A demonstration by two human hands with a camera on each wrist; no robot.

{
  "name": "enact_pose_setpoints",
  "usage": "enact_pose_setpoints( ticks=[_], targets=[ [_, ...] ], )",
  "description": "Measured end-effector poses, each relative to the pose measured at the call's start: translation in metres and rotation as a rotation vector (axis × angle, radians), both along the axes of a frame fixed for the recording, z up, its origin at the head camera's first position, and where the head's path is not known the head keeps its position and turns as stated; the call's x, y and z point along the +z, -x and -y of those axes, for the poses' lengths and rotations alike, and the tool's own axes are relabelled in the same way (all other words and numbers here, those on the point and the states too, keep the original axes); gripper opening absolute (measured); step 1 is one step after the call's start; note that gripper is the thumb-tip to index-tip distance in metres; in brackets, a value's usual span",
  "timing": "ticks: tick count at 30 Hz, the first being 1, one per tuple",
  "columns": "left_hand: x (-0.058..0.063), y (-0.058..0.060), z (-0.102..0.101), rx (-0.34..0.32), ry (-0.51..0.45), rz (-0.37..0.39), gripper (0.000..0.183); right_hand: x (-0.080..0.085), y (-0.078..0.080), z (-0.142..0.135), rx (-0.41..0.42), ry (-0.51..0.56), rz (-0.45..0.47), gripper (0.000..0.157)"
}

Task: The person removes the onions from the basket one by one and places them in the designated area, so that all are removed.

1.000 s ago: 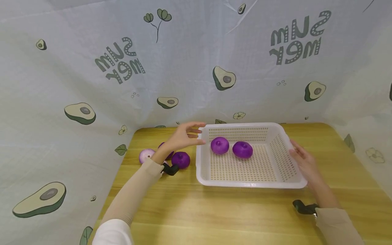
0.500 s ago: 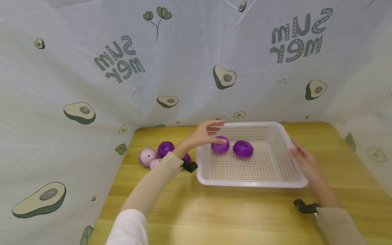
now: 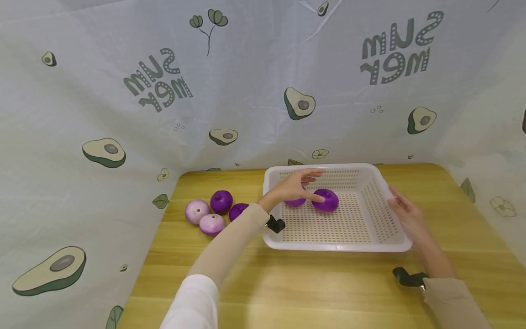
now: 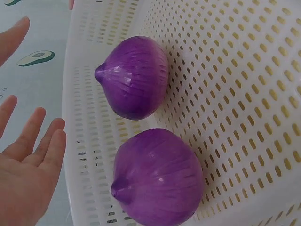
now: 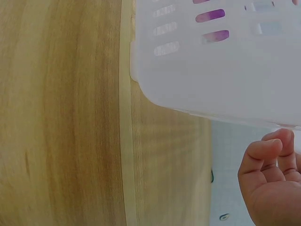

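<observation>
A white perforated plastic basket [image 3: 337,247] holds two purple onions, a darker one [image 3: 328,204] and a lighter one [image 3: 293,203] to its left. My left hand [image 3: 292,187] hovers over the basket with fingers spread and nothing in them. From the head its thumb overlaps the darker onion. In the left wrist view both onions, upper [image 4: 136,77] and lower [image 4: 160,176], lie apart from the left hand [image 4: 28,181]. At the basket's right side, my right hand [image 3: 411,221] grips the rim. The right wrist view shows its bent fingers [image 5: 263,150] right at that rim.
Left of the basket on the wooden table [image 3: 312,288] lie two pale onions, one at the back [image 3: 197,212] and one nearer [image 3: 212,225], plus two dark purple ones, one whole in view [image 3: 221,202], one partly behind the left sleeve [image 3: 237,211]. A printed curtain [image 3: 255,73] hangs behind.
My left hand has moved right, from the basket's left rim to above the two onions inside. The right hand and basket have stayed in place.
</observation>
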State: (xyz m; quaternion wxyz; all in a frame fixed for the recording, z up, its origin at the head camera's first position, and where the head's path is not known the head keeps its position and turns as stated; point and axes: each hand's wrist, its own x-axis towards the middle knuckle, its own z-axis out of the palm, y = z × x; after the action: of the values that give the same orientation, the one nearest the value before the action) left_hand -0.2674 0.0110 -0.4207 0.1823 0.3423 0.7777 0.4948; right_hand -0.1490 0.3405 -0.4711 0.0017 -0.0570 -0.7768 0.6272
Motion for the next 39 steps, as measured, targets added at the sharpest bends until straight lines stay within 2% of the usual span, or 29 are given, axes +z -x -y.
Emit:
enact_pose_setpoints(
  ticks=[4,9,12,16,20,24,34,39],
  targets=[
    [-0.007,0.002,-0.013,-0.022,0.001,-0.014,0.082,0.0,0.0,0.0,0.0,-0.015,-0.003,0.061],
    [-0.019,0.004,-0.023,-0.014,0.02,-0.017,0.084,0.002,-0.001,0.001,-0.002,-0.019,-0.01,0.061],
    [-0.025,0.005,-0.028,-0.023,0.061,-0.03,0.085,0.003,-0.002,0.002,0.004,0.036,-0.017,0.061],
    [-0.028,0.005,-0.033,-0.03,0.119,-0.071,0.086,0.003,-0.001,0.002,0.01,0.075,-0.013,0.062],
    [-0.031,0.005,-0.038,-0.026,0.142,-0.092,0.086,0.003,-0.001,0.002,0.007,0.047,0.001,0.063],
    [-0.035,0.005,-0.041,-0.017,0.155,-0.097,0.087,0.002,-0.001,0.002,0.002,0.027,0.007,0.061],
    [-0.048,0.008,-0.046,-0.002,0.223,-0.113,0.086,0.0,-0.002,-0.001,0.028,0.134,-0.034,0.059],
    [-0.053,0.007,-0.049,-0.009,0.253,-0.107,0.084,0.001,-0.002,-0.002,0.035,0.112,-0.03,0.06]
  ],
)
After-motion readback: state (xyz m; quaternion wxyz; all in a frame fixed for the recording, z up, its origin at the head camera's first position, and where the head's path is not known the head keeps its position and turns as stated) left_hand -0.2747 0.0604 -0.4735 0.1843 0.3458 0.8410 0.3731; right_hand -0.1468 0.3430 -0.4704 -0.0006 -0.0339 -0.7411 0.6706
